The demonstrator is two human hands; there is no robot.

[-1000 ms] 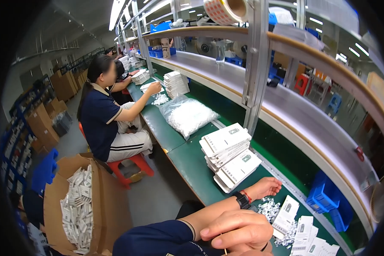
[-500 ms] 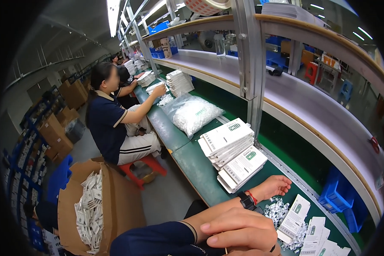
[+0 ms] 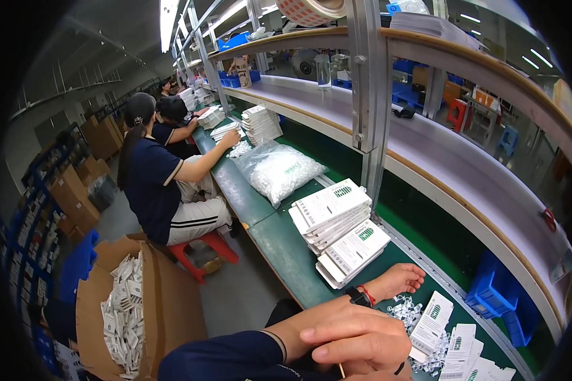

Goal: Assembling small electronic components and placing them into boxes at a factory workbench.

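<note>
The green bench (image 3: 270,236) runs from the upper left of the frame down to the lower right, with the pale shelf (image 3: 442,159) above it, probably raised to leave my working surface free. At lower left an open carton (image 3: 171,317) holds a heap of white packets (image 3: 124,317), deep enough, I'd judge, to keep them from spilling. Just left of centre, a seated co-worker (image 3: 147,181) reaches over the same bench. The clear bag (image 3: 279,171) near the centre keeps a mass of small white things together; through the film I can't make out their shape. Below it my white boxes stand in a stack (image 3: 333,206), likely piled to save room.

My right hand (image 3: 365,340) crosses in front of my left forearm at bottom centre, its lower part cut off by the edge. A thin tan sliver (image 3: 342,370) shows by its fingers; whether I grip it, I cannot tell. My left hand (image 3: 401,277) lies loosely curled, with nothing visible in it, near a flat box (image 3: 432,320), fanned cards (image 3: 462,355) and loose white pieces (image 3: 403,308) at lower right. The box hides some pieces.
</note>
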